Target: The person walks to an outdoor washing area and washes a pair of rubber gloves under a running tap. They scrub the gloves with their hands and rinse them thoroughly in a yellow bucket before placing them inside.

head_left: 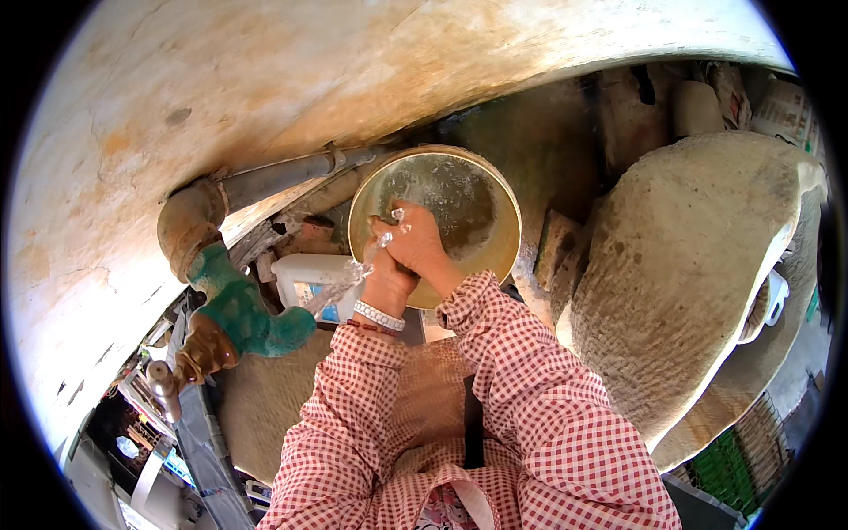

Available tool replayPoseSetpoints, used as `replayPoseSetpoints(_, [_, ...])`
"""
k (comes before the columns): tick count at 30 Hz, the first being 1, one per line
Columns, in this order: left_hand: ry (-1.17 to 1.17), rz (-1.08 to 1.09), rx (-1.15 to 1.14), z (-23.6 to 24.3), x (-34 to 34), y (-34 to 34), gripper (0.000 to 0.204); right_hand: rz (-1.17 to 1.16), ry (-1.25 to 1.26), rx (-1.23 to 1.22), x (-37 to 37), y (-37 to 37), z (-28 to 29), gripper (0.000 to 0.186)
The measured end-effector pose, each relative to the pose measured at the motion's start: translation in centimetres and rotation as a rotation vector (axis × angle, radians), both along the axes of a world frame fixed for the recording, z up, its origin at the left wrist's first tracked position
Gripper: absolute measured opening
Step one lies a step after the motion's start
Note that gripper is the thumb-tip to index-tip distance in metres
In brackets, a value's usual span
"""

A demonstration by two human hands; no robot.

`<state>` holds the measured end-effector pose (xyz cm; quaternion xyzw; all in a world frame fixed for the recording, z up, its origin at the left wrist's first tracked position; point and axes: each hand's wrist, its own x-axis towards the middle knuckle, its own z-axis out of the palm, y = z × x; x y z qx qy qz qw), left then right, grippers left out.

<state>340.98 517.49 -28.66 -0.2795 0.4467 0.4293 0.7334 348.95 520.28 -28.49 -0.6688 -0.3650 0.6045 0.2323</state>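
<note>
Both forearms raised, left hand [385,281] and right hand [413,240] pressed together, wet.

bright daylight from above, glare bleaching the pale wall [265,79] at far left; deep shadow in the far gaps; fisheye bends edges, black corners; centre sharp.

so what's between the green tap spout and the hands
In the head view, a stream of water runs from the green tap spout to the left hand and right hand, passing in front of a white plastic jug.
</note>
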Motion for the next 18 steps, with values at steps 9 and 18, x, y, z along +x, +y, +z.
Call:
replayPoseSetpoints(9, [0.152,-0.187,-0.030,1.2,0.2,0.9,0.030,-0.550,0.656,-0.310,5.7,0.8,-3.6,0.035])
replayPoseSetpoints(18, [-0.043,0.008,0.328,-5.0,-1.6,-3.8,0.043,0.197,-0.172,0.324,0.1,-3.5,1.8,0.055])
